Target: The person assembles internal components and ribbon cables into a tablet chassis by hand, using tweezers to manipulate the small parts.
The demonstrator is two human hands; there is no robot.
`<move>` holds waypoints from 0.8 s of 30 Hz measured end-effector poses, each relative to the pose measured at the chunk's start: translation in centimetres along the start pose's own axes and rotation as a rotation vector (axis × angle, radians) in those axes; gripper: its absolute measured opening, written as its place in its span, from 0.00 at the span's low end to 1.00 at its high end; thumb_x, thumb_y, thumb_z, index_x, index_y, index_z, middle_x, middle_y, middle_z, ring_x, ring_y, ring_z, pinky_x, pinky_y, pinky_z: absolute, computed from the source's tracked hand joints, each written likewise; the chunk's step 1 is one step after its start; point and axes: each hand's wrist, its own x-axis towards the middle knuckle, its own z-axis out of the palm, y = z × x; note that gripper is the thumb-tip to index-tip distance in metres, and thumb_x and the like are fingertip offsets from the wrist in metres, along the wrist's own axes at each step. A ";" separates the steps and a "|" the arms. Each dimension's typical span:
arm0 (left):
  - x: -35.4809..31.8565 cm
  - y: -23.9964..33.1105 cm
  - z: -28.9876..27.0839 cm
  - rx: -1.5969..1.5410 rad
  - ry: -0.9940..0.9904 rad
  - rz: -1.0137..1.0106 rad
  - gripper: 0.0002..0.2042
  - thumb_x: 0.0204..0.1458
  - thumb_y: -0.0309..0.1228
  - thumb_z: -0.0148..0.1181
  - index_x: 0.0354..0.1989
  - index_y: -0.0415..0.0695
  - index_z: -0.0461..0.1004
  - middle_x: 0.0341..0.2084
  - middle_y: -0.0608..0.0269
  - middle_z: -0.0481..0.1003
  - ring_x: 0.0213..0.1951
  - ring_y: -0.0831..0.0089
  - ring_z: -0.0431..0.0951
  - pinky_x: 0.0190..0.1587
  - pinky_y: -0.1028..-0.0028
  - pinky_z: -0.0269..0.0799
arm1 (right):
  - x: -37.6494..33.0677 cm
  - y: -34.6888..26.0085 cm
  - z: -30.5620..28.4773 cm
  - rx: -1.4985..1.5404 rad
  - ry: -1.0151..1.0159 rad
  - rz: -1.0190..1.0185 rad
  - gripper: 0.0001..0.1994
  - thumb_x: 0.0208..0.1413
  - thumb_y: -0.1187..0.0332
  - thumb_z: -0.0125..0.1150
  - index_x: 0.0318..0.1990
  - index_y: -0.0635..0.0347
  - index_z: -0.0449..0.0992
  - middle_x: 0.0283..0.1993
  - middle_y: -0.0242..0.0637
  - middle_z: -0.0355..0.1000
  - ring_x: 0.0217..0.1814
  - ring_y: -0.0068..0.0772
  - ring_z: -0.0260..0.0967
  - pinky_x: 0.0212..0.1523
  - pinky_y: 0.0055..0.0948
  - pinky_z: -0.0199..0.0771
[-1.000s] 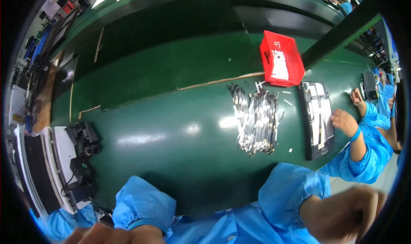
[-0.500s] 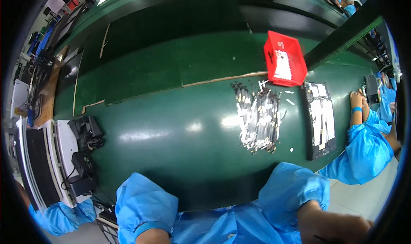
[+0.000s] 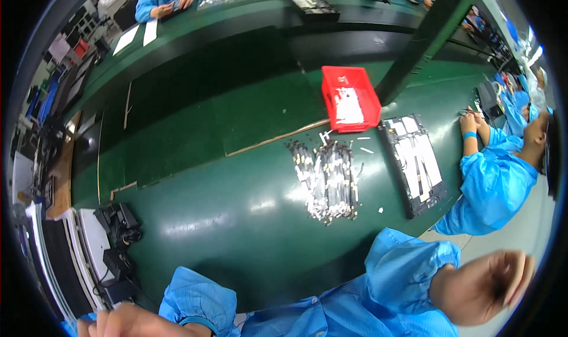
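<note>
My right hand (image 3: 482,285) is held up off the table's near right side, fingers curled toward the palm with a dark hollow between. Nothing shows in it. At the lower left edge is my left hand (image 3: 127,322), blurred and partly cut off, so its grip is unclear; no object shows in it. Both hands are apart from the things on the green table (image 3: 195,218). A pile of thin black-and-white strips (image 3: 328,183) lies at mid-table. To its right is a black tray (image 3: 414,165) with white pieces. Behind them stands a red bin (image 3: 355,100) holding white pieces.
A green post (image 3: 426,41) rises behind the bin. A co-worker in blue (image 3: 500,180) sits at the right; another person's hands (image 3: 177,2) are across the table. Black devices (image 3: 121,224) stand at the left beside a white-framed machine (image 3: 77,254). Loose white bits lie near the pile.
The view has shifted, showing more of the far side and a person there. My right hand has risen and turned; my left hand has come into view at the lower left.
</note>
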 end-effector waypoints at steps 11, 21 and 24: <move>-3.5 -9.7 -3.3 0.622 -0.014 -0.700 0.08 0.59 0.32 0.51 0.38 0.41 0.65 0.25 0.66 0.63 0.34 0.70 0.71 0.52 0.65 0.67 | 4.6 -1.7 -24.0 -1.514 -0.753 1.064 0.16 0.67 0.65 0.40 0.55 0.64 0.66 0.52 0.45 0.71 0.53 0.37 0.69 0.54 0.32 0.67; -15.9 -24.2 -5.6 0.351 0.264 -1.612 0.31 0.62 0.35 0.47 0.69 0.41 0.41 0.66 0.50 0.49 0.67 0.62 0.51 0.66 0.66 0.50 | 0.9 -4.4 -30.0 -1.786 -0.877 0.941 0.16 0.60 0.73 0.47 0.54 0.66 0.65 0.48 0.56 0.67 0.52 0.57 0.64 0.54 0.41 0.65; -17.1 -25.9 -4.8 0.346 0.319 -1.636 0.32 0.62 0.36 0.47 0.69 0.41 0.38 0.66 0.51 0.50 0.67 0.62 0.51 0.67 0.66 0.49 | 0.5 -5.2 -29.6 -1.858 -0.923 0.890 0.14 0.58 0.74 0.49 0.51 0.67 0.67 0.43 0.53 0.67 0.48 0.56 0.64 0.49 0.44 0.66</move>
